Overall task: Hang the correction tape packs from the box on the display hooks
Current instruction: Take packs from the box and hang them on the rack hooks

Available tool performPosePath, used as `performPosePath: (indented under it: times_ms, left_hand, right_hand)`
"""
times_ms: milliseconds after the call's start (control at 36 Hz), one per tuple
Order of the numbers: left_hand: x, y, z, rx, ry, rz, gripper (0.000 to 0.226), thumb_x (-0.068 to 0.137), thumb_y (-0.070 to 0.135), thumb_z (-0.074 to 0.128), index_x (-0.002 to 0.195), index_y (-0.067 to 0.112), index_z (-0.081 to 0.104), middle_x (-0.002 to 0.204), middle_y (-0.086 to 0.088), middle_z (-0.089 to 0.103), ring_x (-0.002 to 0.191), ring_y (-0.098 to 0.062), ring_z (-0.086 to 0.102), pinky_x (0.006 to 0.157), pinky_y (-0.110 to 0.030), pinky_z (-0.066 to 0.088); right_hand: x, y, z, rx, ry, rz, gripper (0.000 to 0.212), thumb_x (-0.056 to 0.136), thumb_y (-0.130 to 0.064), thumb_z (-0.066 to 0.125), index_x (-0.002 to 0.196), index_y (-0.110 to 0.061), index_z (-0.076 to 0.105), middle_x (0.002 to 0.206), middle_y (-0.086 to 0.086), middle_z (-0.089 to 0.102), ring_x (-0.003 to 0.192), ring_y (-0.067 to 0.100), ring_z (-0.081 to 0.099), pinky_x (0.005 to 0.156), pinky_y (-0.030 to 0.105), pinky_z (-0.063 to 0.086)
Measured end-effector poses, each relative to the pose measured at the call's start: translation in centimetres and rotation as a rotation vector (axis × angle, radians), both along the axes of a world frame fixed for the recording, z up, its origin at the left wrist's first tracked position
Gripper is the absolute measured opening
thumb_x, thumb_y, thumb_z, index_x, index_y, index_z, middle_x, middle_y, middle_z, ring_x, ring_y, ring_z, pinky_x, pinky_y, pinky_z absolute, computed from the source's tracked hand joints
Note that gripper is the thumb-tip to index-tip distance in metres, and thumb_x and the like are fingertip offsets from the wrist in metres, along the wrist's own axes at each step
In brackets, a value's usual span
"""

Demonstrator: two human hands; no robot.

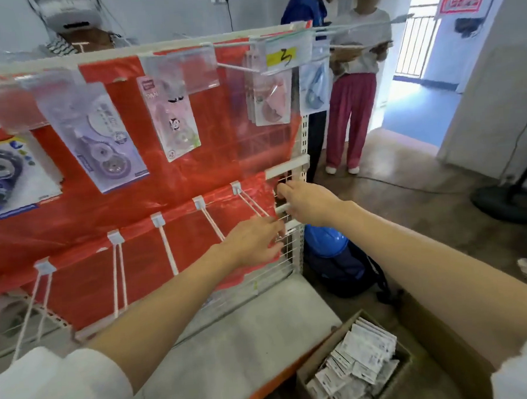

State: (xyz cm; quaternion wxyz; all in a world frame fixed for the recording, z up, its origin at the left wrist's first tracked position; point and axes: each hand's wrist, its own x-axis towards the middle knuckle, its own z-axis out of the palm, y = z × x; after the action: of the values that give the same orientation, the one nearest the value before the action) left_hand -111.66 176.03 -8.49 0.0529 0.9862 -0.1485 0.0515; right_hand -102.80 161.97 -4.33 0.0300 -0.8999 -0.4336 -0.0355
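1. Reaching with both arms, we have our hands at the right edge of the rack (297, 167), where bare wire grid shows past the red sheet (152, 205).
2. Our left hand (253, 241) lies with fingers loosely stretched toward the grid, touching or just short of it; this grip is spread and holds nothing we can see.
3. Our right hand (306, 201) sits just above and right of the left, its fingers bent in toward a white crossbar (282, 209); whether this grip pinches the bar or only touches it, we cannot tell.
4. Empty hooks (167, 247) run in a slanting row across the lower part of the rack, the nearest one ending just beside our left hand.
5. The box (353, 368) stands on the floor at the lower right, near the shelf's (248, 337) right corner, open and full of packs (356, 365) lying loose and tilted.
6. Hung packs (172, 115) line the rack's top row, behind clear label holders; one holder at the top right corner carries a yellow tag (281, 57).
7. Two people (353, 81) stand beyond the rack's right edge.
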Motion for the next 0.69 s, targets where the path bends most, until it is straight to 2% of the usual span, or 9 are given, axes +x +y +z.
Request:
performPosePath:
  times_ms: [56,139,250,417,528,611,694]
  left_hand:
    - [0.9,-1.5,-1.1,0.005,0.051,-0.034,0.023,0.092,0.029,0.051,0.108,0.014,0.058,0.102,-0.003,0.060,0.093,-0.024,0.059,0.077,-0.042,0.051]
    - [2.0,-4.0,-2.9,0.027,0.126,-0.073,0.026,0.093,0.025,0.050,0.114,0.013,0.058,0.111,-0.004,0.060,0.097,-0.024,0.059,0.080,-0.042,0.050]
    - [3.1,-6.9,-6.5,0.040,0.225,-0.147,0.024,0.092,0.024,0.050,0.111,0.011,0.057,0.114,-0.009,0.059,0.103,-0.028,0.059,0.086,-0.042,0.047]
    - [3.7,-11.6,-11.6,0.093,0.383,-0.190,0.029,0.095,0.028,0.049,0.119,0.012,0.052,0.118,-0.008,0.054,0.108,-0.028,0.054,0.089,-0.039,0.044]
    - [3.6,-14.0,-15.2,0.127,0.448,-0.217,0.031,0.096,0.029,0.047,0.122,0.013,0.051,0.121,-0.006,0.052,0.108,-0.026,0.054,0.082,-0.035,0.042]
    - [3.5,-15.7,-17.8,0.126,0.490,-0.207,0.033,0.097,0.029,0.043,0.124,0.012,0.050,0.120,-0.009,0.053,0.108,-0.029,0.055,0.082,-0.038,0.044]
    - [3.4,-16.6,-21.2,0.115,0.575,-0.160,0.042,0.096,0.028,0.045,0.135,0.010,0.044,0.128,-0.010,0.050,0.114,-0.031,0.053,0.086,-0.041,0.046]
  right_hand:
    - [0.4,-2.1,-1.4,-0.012,0.050,-0.038,0.042,0.096,-0.007,0.043,0.137,-0.002,0.035,0.127,0.011,0.049,0.117,0.030,0.050,0.087,0.037,0.043]
    - [0.8,-5.1,-3.9,-0.018,0.105,-0.097,0.041,0.095,-0.011,0.049,0.135,-0.005,0.039,0.131,0.012,0.048,0.121,0.030,0.048,0.094,0.042,0.044]
    - [0.8,-9.0,-7.7,-0.056,0.155,-0.172,0.039,0.097,-0.013,0.046,0.134,-0.005,0.038,0.132,0.012,0.049,0.120,0.031,0.050,0.092,0.044,0.046]
    - [-0.3,-14.4,-14.0,-0.059,0.348,-0.294,0.036,0.093,-0.015,0.053,0.127,-0.007,0.043,0.128,0.012,0.050,0.118,0.031,0.051,0.091,0.042,0.045]
    - [-1.9,-17.5,-18.5,-0.064,0.484,-0.375,0.034,0.095,-0.017,0.053,0.126,-0.007,0.042,0.126,0.012,0.050,0.112,0.031,0.052,0.086,0.039,0.044]
    - [-3.2,-19.5,-22.3,-0.053,0.597,-0.466,0.032,0.096,-0.019,0.051,0.125,-0.010,0.043,0.128,0.010,0.049,0.114,0.031,0.052,0.089,0.041,0.046]
    - [-4.7,-21.4,-26.3,-0.057,0.711,-0.546,0.034,0.096,-0.018,0.053,0.127,-0.010,0.042,0.133,0.010,0.047,0.115,0.031,0.052,0.089,0.044,0.047]
